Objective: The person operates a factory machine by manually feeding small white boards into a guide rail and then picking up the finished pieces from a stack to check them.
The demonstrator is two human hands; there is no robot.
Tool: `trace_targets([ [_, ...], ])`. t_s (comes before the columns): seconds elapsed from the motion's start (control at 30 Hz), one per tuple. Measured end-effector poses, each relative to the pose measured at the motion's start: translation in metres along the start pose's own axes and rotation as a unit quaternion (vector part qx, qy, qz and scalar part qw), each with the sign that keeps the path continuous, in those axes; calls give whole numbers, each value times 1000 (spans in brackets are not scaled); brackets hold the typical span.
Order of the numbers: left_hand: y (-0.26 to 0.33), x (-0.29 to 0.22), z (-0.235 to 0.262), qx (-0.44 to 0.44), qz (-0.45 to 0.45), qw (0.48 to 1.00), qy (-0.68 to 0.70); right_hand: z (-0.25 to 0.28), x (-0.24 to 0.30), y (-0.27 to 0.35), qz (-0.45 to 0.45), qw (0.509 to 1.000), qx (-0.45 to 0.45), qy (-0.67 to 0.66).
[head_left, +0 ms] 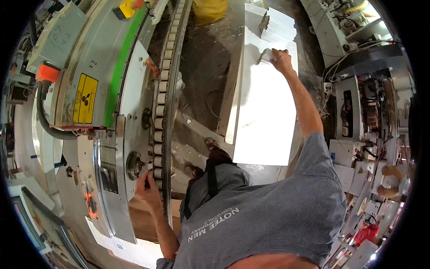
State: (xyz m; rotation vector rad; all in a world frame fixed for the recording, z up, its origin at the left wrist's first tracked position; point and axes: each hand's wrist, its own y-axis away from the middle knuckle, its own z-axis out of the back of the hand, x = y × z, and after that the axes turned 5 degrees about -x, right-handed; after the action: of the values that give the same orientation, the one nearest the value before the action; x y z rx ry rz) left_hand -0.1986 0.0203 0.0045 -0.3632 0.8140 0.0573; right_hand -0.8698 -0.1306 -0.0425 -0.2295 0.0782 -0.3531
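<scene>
My left hand (148,193) is beside the roller conveyor (158,123), near a round metal hub (134,166) on the machine's side plate. Its thumb and forefinger are pinched together at a small pale bit, too small to name. Stretched out to the far right, my right hand (281,62) is closed over the edge of a pale strip pile (267,56). That pile rests on a stack of white panels (264,121), whose top is glaring bright. Farther along the stack, more white strips (278,28) lie with uneven ends.
A long grey machine with a green stripe (127,58) and a yellow warning label (85,98) stands at left. A yellow bag (209,10) is on the far floor. Cables (331,67) and machinery line the right side. Cardboard (145,219) lies below my left forearm.
</scene>
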Motion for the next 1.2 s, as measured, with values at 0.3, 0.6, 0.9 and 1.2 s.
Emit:
trace_targets([
  [0.3,-2,-18,15,31,31,999,-27,70,97,50,188,974,-39,-117],
  [0.6,29,4,67,-87,59,994,24,174,446,191,559,738,106,-363],
  [0.9,84,47,134,-227,157,961,10,161,675,293,708,608,-31,-359],
  [1.2,66,111,189,-282,146,943,-99,162,635,334,430,650,206,-591],
])
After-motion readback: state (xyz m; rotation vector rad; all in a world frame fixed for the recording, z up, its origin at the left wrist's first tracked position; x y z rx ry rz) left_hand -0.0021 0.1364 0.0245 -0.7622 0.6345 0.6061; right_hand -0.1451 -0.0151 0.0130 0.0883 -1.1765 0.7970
